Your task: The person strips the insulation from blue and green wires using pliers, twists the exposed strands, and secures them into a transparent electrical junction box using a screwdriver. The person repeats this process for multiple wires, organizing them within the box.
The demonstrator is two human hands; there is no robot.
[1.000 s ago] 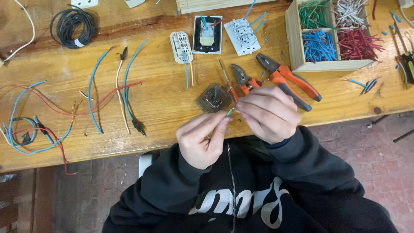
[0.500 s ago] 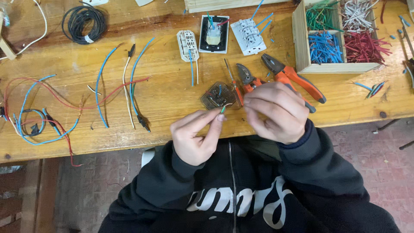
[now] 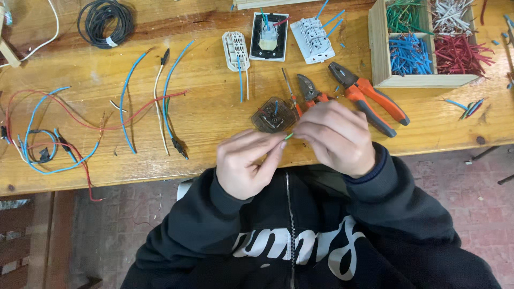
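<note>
View: one head-worn camera, no second view to share any part of the scene.
Position: above the person's chest, at the near edge of the wooden workbench [image 3: 214, 112].
Direction: steeply downward and slightly forward; the bench fills the upper half, the dark hooded top [image 3: 300, 235] the lower half.
Nearness: close; the left hand [image 3: 247, 163] and right hand [image 3: 337, 136] sit near the frame's middle.
Reach: far edge takes in the wooden compartment box [image 3: 377, 48] top right, the black wire coil [image 3: 105, 21] top left, brick floor at the sides.

Both hands raised together at chest, left hand [image 3: 247, 165] fingers pinched, right hand [image 3: 336, 137] curled, fingertips meeting
</note>
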